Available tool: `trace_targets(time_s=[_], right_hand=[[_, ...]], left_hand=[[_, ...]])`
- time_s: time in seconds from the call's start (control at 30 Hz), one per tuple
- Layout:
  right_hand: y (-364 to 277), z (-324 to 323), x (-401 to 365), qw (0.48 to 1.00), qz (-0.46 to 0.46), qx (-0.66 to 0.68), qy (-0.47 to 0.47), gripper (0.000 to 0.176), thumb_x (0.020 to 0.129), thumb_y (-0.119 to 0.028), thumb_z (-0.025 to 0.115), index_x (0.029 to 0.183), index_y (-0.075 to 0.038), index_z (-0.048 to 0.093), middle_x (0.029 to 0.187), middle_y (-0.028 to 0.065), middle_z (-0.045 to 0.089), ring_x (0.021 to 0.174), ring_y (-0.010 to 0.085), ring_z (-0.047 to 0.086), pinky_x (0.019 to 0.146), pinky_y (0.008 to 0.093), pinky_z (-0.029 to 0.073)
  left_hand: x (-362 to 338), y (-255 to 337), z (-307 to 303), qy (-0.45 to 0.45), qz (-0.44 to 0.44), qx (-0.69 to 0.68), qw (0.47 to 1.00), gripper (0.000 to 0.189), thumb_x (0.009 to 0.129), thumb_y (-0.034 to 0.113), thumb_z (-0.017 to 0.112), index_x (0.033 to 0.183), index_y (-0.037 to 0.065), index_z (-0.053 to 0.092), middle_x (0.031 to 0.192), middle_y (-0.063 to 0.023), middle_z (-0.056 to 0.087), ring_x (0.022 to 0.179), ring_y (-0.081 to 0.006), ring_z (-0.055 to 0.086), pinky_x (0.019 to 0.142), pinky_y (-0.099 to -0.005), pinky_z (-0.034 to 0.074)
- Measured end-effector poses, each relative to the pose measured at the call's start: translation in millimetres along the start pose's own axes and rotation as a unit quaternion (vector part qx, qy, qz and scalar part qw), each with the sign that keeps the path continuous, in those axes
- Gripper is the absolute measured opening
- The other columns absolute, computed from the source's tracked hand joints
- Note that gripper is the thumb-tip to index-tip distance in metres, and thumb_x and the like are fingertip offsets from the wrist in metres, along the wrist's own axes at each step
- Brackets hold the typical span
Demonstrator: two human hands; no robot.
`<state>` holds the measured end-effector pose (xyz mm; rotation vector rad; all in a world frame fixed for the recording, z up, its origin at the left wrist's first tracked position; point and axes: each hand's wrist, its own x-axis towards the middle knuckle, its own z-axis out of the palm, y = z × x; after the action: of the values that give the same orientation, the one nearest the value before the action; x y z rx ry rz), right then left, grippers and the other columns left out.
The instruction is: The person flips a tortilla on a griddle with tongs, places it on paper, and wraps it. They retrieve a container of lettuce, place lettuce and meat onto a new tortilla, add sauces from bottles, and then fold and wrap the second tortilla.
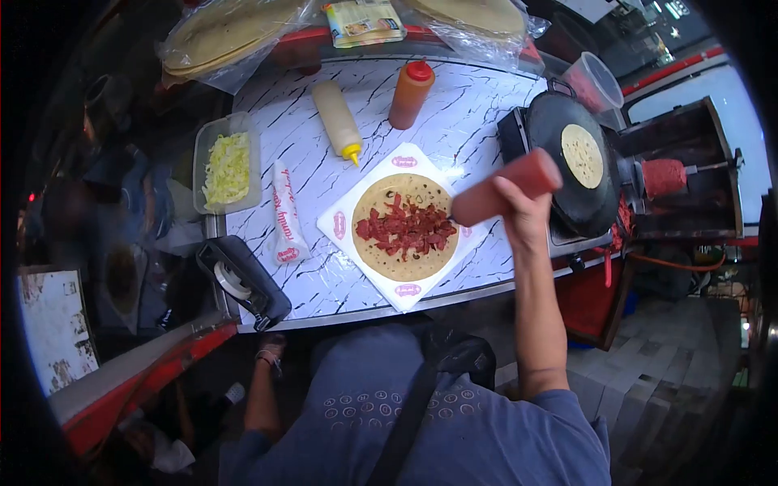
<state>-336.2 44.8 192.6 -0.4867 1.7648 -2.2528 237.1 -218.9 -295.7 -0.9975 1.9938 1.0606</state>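
My right hand (525,206) is wrapped round a red sauce bottle (494,190), tilted with its tip low at the right edge of a flatbread (381,266). Reddish meat pieces (405,230) lie across the middle of the flatbread, which rests on white printed paper (334,223). My left hand (271,347) hangs below the counter's front edge, away from the food; its fingers are too dark and small to read. Behind the paper, a pale bottle with a yellow cap (336,120) lies on its side, and an orange-red bottle (411,95) is near it.
At the left are a tub of shredded lettuce (228,168), a wrapped roll (288,215) and a tape dispenser (243,279). A round griddle (551,130) with a flatbread (582,155) stands right, beside a meat spit (664,177). Bagged flatbreads (231,36) lie behind.
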Motion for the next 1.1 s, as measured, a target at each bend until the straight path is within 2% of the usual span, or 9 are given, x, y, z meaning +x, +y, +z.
trace_targets(time_s=[0.03,0.13,0.4,0.53,0.67,0.73,0.87,0.93,1.1], right_hand=[[-10.0,-6.8,-0.3,1.0,0.005,0.012,-0.002,0.042,0.07,0.006,0.079,0.104,-0.004,0.056,0.094,0.0051,0.061,0.087,0.0174,0.062,0.082,0.0342,0.053],[-12.2,-11.8,7.4,1.0,0.002,0.003,-0.009,0.037,0.075,0.006,0.076,0.104,-0.004,0.055,0.095,0.0053,0.06,0.089,0.0171,0.063,0.082,0.0346,0.054],[112.4,27.9,130.7,0.941,0.219,0.254,0.048,0.073,0.098,-0.037,0.057,0.151,-0.017,0.011,0.142,0.0165,0.039,0.123,0.0342,0.051,0.095,0.0543,0.051],[146.1,18.8,177.6,0.729,0.406,0.546,0.074,0.066,0.091,-0.044,0.063,0.141,-0.013,0.035,0.133,0.0277,0.038,0.12,0.0453,0.047,0.096,0.0521,0.054],[160.7,19.7,174.5,0.803,0.293,0.511,0.086,0.058,0.094,-0.037,0.063,0.138,-0.007,0.039,0.13,0.0287,0.042,0.116,0.0452,0.051,0.1,0.05,0.053],[153.0,22.2,154.0,0.79,0.336,0.502,0.109,0.055,0.096,-0.028,0.062,0.137,0.0,0.037,0.132,0.0268,0.044,0.115,0.0397,0.055,0.1,0.0437,0.053],[198.6,79.8,108.8,0.998,0.029,-0.033,0.053,0.072,0.081,-0.009,0.073,0.14,-0.002,0.031,0.119,0.0217,0.061,0.103,0.0291,0.065,0.086,0.038,0.055],[178.9,102.4,134.0,0.934,-0.148,-0.325,-0.004,0.076,0.075,-0.008,0.074,0.138,-0.003,0.033,0.119,0.019,0.062,0.106,0.0263,0.064,0.087,0.0358,0.052],[153.4,93.0,101.9,0.975,0.113,-0.141,-0.132,0.087,0.069,-0.009,0.077,0.141,-0.004,0.029,0.126,0.0191,0.058,0.11,0.0253,0.061,0.09,0.0369,0.05]], left_hand=[[-12.9,-26.6,3.4,0.12,0.306,0.284,0.901,0.03,0.091,0.03,0.052,0.101,0.011,0.073,0.108,-0.0164,0.07,0.101,-0.0302,0.068,0.087,-0.0485,0.053],[-18.4,-12.2,36.6,-0.03,0.096,0.287,0.953,0.028,0.087,0.033,0.056,0.105,0.015,0.069,0.118,-0.0101,0.066,0.105,-0.0276,0.065,0.089,-0.0411,0.053],[-27.8,17.8,1.1,0.028,0.171,0.256,0.951,0.024,0.088,0.03,0.057,0.101,0.013,0.069,0.097,-0.0114,0.069,0.096,-0.0301,0.066,0.087,-0.0405,0.053],[-44.9,59.4,-24.0,0.149,-0.006,-0.12,0.981,0.024,0.092,0.025,0.054,0.099,0.007,0.067,0.087,-0.0114,0.067,0.088,-0.0286,0.064,0.085,-0.041,0.052],[-51.6,30.6,7.4,0.133,0.037,-0.479,0.867,0.026,0.094,0.02,0.048,0.099,-0.001,0.064,0.088,-0.0148,0.063,0.086,-0.0315,0.06,0.088,-0.0416,0.05],[-63.6,24.5,24.7,0.137,0.018,-0.223,0.965,0.025,0.093,0.021,0.05,0.1,0.002,0.065,0.095,-0.0149,0.065,0.091,-0.0307,0.061,0.089,-0.0415,0.05],[-114.6,19.3,63.1,0.075,0.068,0.17,0.98,0.024,0.089,0.024,0.053,0.101,0.008,0.068,0.107,-0.0151,0.067,0.1,-0.0293,0.063,0.09,-0.0412,0.051],[-126.4,13.2,75.2,0.049,0.072,0.222,0.971,0.024,0.089,0.024,0.054,0.102,0.01,0.069,0.111,-0.0146,0.067,0.103,-0.0284,0.064,0.09,-0.0408,0.052],[-87.4,-0.3,46.0,0.046,0.079,0.244,0.966,0.025,0.09,0.025,0.05,0.104,0.013,0.068,0.114,-0.0121,0.066,0.103,-0.0259,0.064,0.089,-0.039,0.052]])
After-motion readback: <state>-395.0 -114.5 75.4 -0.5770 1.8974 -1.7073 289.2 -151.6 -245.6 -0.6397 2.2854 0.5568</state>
